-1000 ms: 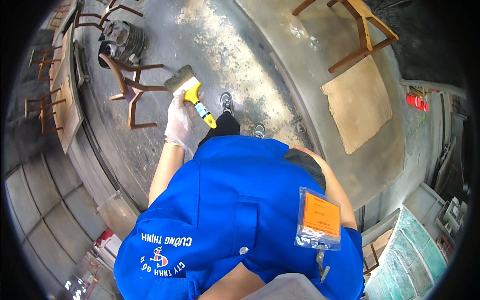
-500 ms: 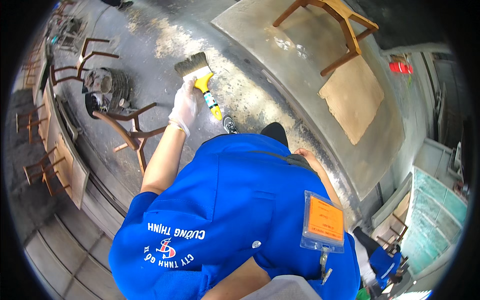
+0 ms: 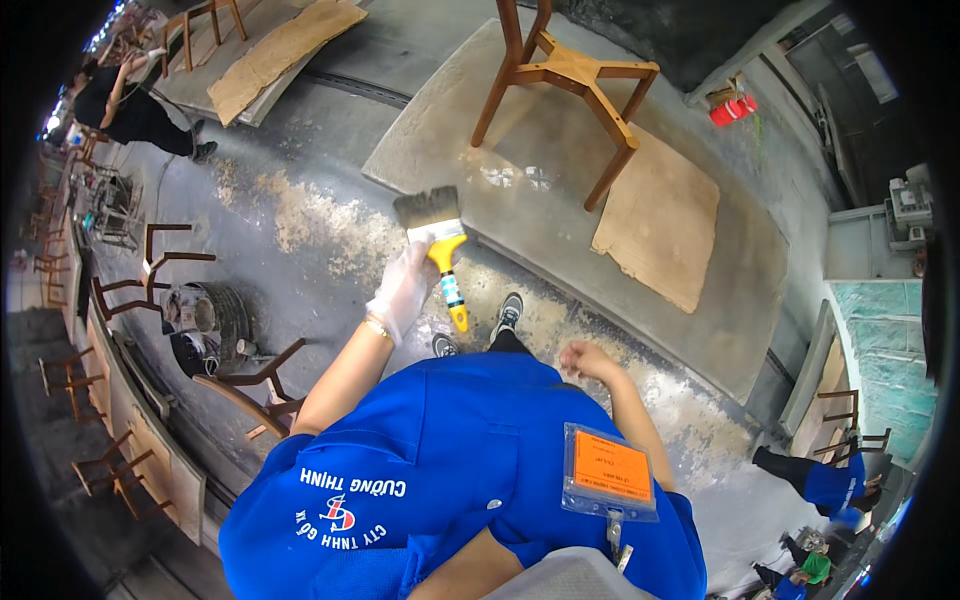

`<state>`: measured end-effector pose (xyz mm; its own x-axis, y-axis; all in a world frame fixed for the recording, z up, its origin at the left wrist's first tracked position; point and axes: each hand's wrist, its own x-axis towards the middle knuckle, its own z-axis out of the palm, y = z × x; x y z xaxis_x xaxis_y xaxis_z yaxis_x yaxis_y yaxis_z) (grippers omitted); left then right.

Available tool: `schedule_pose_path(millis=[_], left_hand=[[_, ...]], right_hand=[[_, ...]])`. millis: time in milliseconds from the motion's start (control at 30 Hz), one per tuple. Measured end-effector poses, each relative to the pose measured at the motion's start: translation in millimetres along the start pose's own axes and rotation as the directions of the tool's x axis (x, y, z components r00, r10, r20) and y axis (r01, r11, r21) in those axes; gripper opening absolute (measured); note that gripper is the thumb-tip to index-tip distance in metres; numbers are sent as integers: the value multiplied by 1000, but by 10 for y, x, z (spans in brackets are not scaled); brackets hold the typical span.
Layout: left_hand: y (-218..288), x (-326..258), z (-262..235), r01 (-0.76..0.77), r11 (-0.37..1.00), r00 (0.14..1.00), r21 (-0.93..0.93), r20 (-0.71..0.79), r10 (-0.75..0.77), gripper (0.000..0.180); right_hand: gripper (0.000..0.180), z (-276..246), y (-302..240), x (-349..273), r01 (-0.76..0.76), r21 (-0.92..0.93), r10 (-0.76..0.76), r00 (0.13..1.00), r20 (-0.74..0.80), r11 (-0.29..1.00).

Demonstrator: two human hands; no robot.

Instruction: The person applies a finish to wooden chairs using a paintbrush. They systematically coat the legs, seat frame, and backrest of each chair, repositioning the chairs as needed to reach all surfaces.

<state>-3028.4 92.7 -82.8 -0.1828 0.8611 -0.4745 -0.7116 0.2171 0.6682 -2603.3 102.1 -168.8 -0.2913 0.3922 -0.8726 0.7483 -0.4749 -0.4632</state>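
In a clear plastic glove, my left hand (image 3: 402,292) grips a wide paintbrush (image 3: 447,253) by its yellow shoulder. The brush's dark bristles point up and away, and its striped, yellow-tipped handle hangs down over the floor. My bare right hand (image 3: 592,360) hangs at the right of my body with loosely bent fingers and nothing visible in it. Ahead on the right, a wooden chair frame (image 3: 572,68) stands on a large grey platform (image 3: 430,150), beside a sheet of brown cardboard (image 3: 660,220). Neither hand touches the frame.
To the left stand a dark bucket (image 3: 208,310) and wooden chair frames (image 3: 150,270), one near my left elbow. A person in dark clothes (image 3: 135,112) is at the far left; another in blue (image 3: 835,485) is at the lower right. A red object (image 3: 733,110) lies beyond the platform.
My view and body have turned left and shifted toward the platform. The brush stays in my left hand. My right hand has come away from the dark cloth at my waist.
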Motion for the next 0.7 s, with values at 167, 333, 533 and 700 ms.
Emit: schedule_pose_path(millis=[167, 333, 533, 700], left_hand=[[304, 13, 609, -174, 778, 982, 604, 48, 183, 46], [469, 120, 815, -92, 797, 962, 597, -154, 226, 47], [525, 128, 904, -137, 925, 910, 356, -324, 259, 37], [472, 179, 1034, -115, 930, 848, 350, -452, 275, 36]], right_hand=[[30, -452, -278, -412, 121, 276, -138, 989, 44, 954], [46, -798, 131, -714, 186, 597, -257, 966, 34, 781], [67, -935, 207, -958, 93, 803, -184, 983, 21, 589], [65, -1159, -188, -1058, 36, 740, 22, 997, -69, 672]])
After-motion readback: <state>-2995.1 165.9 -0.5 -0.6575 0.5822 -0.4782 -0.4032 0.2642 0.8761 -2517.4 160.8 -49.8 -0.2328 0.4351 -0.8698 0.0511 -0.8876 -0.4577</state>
